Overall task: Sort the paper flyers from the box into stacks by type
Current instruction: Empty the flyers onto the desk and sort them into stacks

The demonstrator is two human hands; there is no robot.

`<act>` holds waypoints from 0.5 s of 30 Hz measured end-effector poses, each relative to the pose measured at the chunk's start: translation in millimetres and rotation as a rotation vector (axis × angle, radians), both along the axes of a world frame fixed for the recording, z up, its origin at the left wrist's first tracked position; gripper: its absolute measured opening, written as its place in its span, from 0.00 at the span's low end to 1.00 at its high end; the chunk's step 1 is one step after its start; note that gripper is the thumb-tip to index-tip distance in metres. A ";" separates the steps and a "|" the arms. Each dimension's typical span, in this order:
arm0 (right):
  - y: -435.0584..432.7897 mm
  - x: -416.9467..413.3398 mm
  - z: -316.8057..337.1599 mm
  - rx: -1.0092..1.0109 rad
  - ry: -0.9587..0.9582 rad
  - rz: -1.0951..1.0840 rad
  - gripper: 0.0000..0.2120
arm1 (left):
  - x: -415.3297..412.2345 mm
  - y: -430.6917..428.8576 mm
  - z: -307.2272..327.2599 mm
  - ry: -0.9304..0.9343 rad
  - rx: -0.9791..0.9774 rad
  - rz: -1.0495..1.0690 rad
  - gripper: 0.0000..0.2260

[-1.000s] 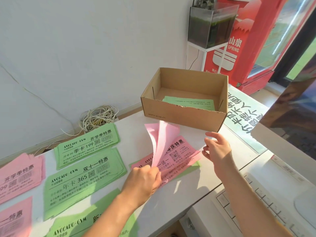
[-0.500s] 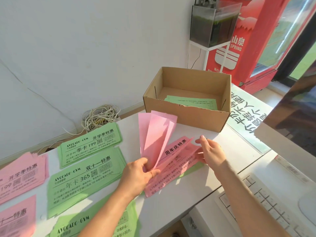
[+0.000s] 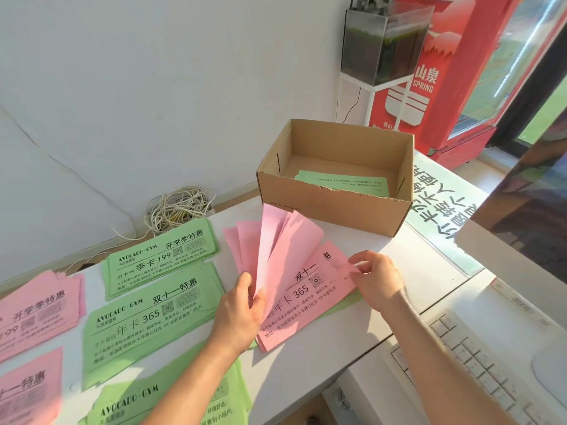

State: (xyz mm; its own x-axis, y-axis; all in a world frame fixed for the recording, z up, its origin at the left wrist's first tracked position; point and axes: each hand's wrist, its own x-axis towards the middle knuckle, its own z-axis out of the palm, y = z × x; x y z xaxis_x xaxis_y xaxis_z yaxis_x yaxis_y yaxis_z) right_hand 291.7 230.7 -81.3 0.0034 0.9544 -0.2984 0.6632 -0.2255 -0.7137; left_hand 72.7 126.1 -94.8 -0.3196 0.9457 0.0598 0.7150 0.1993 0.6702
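Observation:
My left hand [image 3: 242, 314] grips a fan of several pink flyers [image 3: 270, 240] by their lower ends and holds them tilted up off the table. Under the fan lies a flat pink flyer [image 3: 306, 299] with its print facing up. My right hand [image 3: 379, 279] pinches that flyer's right end. The open cardboard box [image 3: 331, 204] stands just behind, with a green flyer [image 3: 346, 182] inside it. On the left lie sorted stacks: green ones [image 3: 159, 256] [image 3: 147, 317] [image 3: 171, 400] and pink ones [image 3: 36, 311] [image 3: 27, 391].
A tangle of white cord [image 3: 178, 207] lies against the wall behind the stacks. At the right a white keyboard [image 3: 478, 363] sits on a lower shelf below a monitor edge [image 3: 515, 216]. A large green printed sheet [image 3: 445, 210] lies right of the box. A red fridge [image 3: 454, 72] stands behind.
My left hand has fanned the lifted pink flyers wider. A different printed pink flyer now shows on top of the flat pile. My right hand came down and pinched its right end.

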 end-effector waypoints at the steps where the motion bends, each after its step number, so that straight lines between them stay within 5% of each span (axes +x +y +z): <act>1: 0.5 0.1 -0.3 0.002 -0.005 -0.002 0.12 | 0.2 -0.3 -0.4 0.007 0.009 -0.014 0.17; 8: -4.8 1.7 4.3 0.135 -0.162 0.063 0.12 | -2.8 -2.1 2.2 0.041 0.033 -0.128 0.16; 12: -3.7 -1.0 24.6 -0.211 0.447 -0.044 0.25 | 3.7 -5.3 4.5 0.212 -0.017 -0.264 0.11; 15: 0.4 1.5 29.6 -0.349 0.512 -0.033 0.32 | 9.4 -9.4 3.8 0.394 0.023 -0.377 0.08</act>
State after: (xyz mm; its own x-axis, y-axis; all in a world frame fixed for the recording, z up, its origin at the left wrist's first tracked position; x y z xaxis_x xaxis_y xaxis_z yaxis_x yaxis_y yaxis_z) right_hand 293.2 231.0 -51.7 -0.1946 0.8022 -0.5644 0.2451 -0.5174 -0.8199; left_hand 82.1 116.8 -91.0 0.0921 0.9874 0.1288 0.9320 -0.1310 0.3379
